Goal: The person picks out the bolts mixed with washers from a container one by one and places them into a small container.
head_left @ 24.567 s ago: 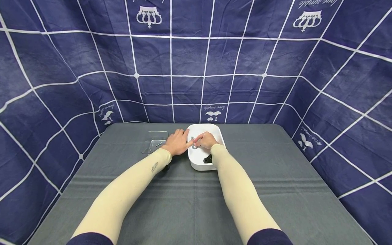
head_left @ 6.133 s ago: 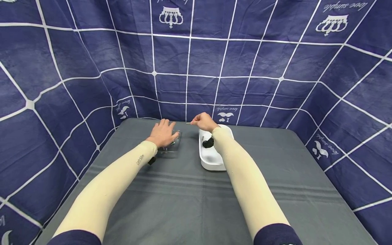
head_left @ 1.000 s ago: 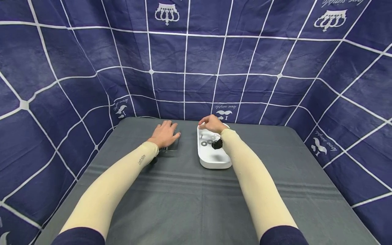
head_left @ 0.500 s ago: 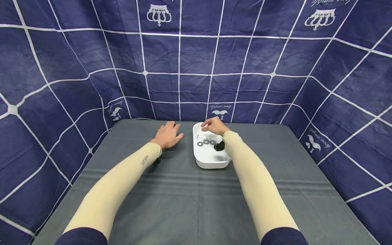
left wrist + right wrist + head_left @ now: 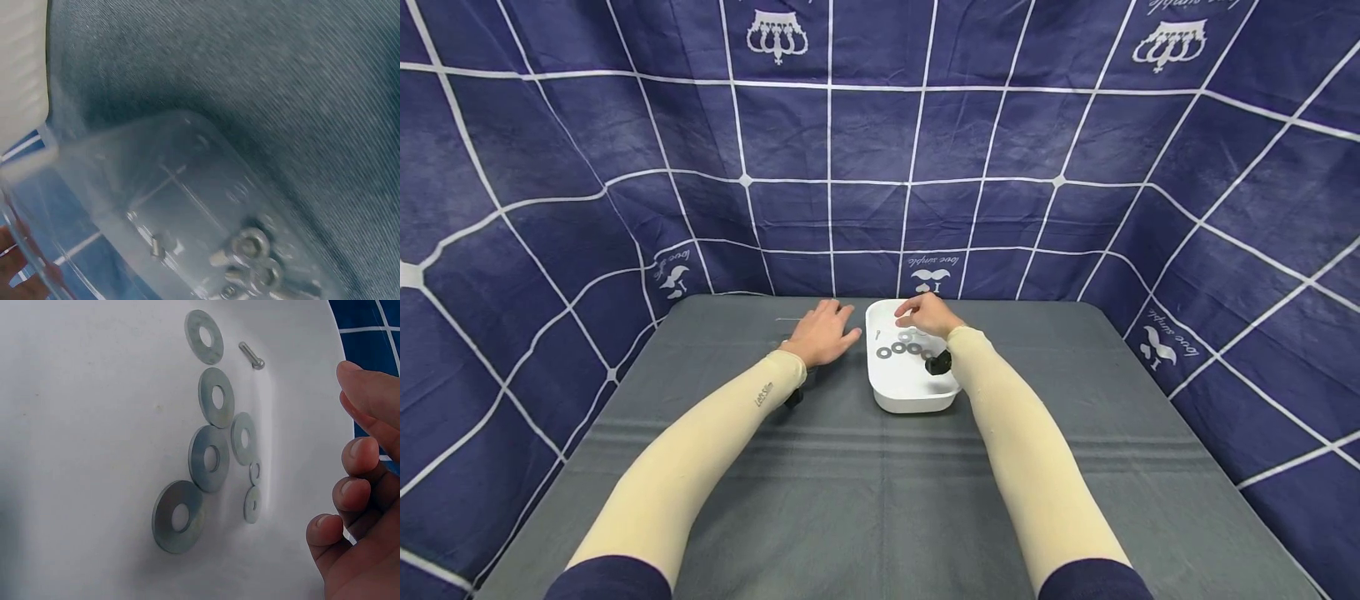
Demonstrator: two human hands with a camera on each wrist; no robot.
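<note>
Over the far end of the white tray (image 5: 913,387), my right hand (image 5: 927,315) hovers with fingers loosely bent and holding nothing. Several flat metal washers (image 5: 209,458) of different sizes lie on the tray floor, with one small screw (image 5: 252,356) near the wall. My left hand (image 5: 820,335) reaches out just left of the tray, over a clear plastic box (image 5: 112,206) that it mostly hides in the head view. In the left wrist view, its fingers (image 5: 22,275) show by the box's clear wall. Several screws and ring-shaped metal parts (image 5: 253,259) lie inside the box.
Both the tray and the box stand on a grey cloth-covered table (image 5: 880,483), near its back edge. A blue curtain (image 5: 880,142) with white lines hangs behind and at both sides.
Earlier my right hand pinched a small screw left of the tray; now nothing is in it. Over the last second its fingers have parted above the tray, and my left hand has moved closer to it.
</note>
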